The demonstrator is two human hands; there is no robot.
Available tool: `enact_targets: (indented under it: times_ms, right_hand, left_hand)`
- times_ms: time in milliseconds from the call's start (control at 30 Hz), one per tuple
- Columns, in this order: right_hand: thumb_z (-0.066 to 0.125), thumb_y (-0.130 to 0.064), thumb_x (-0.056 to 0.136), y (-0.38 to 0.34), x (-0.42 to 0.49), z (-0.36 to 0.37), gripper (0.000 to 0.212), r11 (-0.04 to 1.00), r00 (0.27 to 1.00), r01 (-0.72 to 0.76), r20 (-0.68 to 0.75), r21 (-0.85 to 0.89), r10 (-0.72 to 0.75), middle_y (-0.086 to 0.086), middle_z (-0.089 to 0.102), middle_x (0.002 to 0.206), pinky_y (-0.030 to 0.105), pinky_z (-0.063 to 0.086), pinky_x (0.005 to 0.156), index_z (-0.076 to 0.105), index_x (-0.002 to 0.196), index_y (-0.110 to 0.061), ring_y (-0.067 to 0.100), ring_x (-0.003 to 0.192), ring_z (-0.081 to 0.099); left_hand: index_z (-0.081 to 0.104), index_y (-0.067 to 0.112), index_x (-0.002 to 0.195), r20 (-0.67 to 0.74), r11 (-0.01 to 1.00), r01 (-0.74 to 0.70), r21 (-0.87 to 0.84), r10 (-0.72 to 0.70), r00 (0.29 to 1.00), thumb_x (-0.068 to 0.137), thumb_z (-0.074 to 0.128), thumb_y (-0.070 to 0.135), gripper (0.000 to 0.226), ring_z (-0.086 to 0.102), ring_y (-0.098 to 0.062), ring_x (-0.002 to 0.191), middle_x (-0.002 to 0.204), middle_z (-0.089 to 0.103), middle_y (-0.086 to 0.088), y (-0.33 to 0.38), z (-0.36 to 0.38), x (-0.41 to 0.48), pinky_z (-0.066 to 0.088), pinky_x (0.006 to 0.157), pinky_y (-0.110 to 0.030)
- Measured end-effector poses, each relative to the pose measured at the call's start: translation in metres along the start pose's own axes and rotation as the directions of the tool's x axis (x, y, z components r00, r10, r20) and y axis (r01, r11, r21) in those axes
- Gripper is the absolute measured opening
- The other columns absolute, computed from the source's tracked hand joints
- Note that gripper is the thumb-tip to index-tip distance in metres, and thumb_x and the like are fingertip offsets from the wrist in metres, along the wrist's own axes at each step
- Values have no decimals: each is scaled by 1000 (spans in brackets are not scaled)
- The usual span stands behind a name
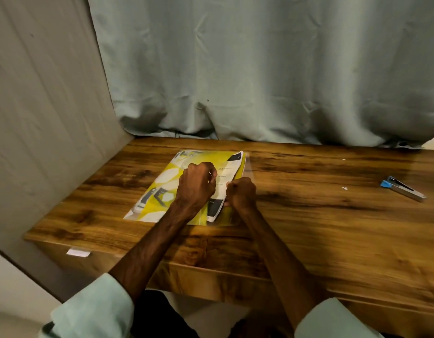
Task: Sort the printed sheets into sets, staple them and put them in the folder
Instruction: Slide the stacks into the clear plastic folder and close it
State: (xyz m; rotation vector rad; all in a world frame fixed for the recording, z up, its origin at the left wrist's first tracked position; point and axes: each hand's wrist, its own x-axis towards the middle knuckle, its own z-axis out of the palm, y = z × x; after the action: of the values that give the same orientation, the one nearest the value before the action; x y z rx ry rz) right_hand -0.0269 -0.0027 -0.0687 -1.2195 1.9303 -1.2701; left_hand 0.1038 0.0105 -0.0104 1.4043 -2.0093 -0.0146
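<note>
A yellow folder with a clear cover (pixel 236 217) lies on the wooden table (pixel 308 228), left of the middle. Printed sheets (pixel 162 184) with yellow, white and black patterns lie in it. My left hand (pixel 196 185) sits over the sheets with fingers curled, pinching the clear cover's edge above the paper. My right hand (pixel 241 193) is curled at the sheets' right edge and pinches that edge of the stack. A blue and silver stapler (pixel 403 187) lies far right on the table, apart from both hands.
A grey curtain (pixel 259 69) hangs along the back edge of the table. A beige panel (pixel 40 118) closes off the left side. A small white label (pixel 78 252) sticks to the table's front left face. Tiny paper scraps lie near the stapler.
</note>
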Motion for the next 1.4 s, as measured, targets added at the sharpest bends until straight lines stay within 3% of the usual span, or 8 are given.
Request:
enact_targets:
  times_ms: [167,300,433,567,800,1100,1300,1400]
  right_hand:
    - [80,-6,83,3,5,-3,27,997,997,7,-82,76,-1,11,74,103,47,63,64,70,106,4,33,73,76]
    - [79,2,81,-4,2,-6,29,984,999,-43,-14,175,46,15,75,101,25,57,47,72,109,3,26,62,75]
    - [77,3,80,-11,3,-1,20,981,1000,1,-3,193,0,14,76,91,19,51,41,76,99,0,10,52,69]
    - [66,-18,69,-3,18,20,15,995,997,60,-53,75,-56,6,75,76,44,63,57,76,78,-12,25,63,74]
    - [66,-23,74,5,21,23,15,996,994,65,-89,64,-60,10,72,71,49,62,57,72,72,-10,29,63,72]
    - [64,-8,81,4,16,16,15,964,971,223,-56,-149,-233,17,71,75,45,61,57,71,71,1,31,64,70]
    - [64,-13,78,10,27,18,15,963,979,201,2,-183,-204,14,72,75,44,62,59,73,71,-3,31,68,72]
    - [65,-17,81,6,28,9,16,969,982,184,-9,-162,-188,6,72,77,26,53,62,76,76,-7,22,67,67]
  left_hand:
    - [70,24,87,1,1000,-2,1,2,1000,83,72,17,8,70,-25,74,82,73,-3,-2,1,-2,60,65,-39]
    - [70,24,86,5,1000,1,-5,-1,1000,83,72,18,7,70,-26,75,82,73,-4,-3,0,-1,60,65,-41]
    - [70,24,86,-2,1000,-12,-11,12,1000,82,71,16,10,70,-25,74,81,73,-2,-3,0,-1,59,64,-40]
    - [69,26,87,9,1000,-8,-10,8,1000,82,72,18,9,70,-24,75,82,72,0,-4,-1,-2,59,65,-39]
    - [71,23,87,-5,1000,-27,-5,27,1000,83,71,15,9,70,-24,73,81,74,0,-3,-3,-2,59,65,-39]
    - [69,24,88,8,1000,-22,-6,22,1000,83,69,18,8,70,-25,73,82,73,1,-2,-3,-5,59,66,-40]
    - [70,24,88,25,999,-44,-19,45,999,84,68,16,8,68,-23,71,80,73,1,-4,-1,-7,59,66,-39]
    - [71,22,89,25,998,-56,-32,57,998,85,69,14,9,68,-22,70,81,73,1,-5,-1,-8,59,67,-39]
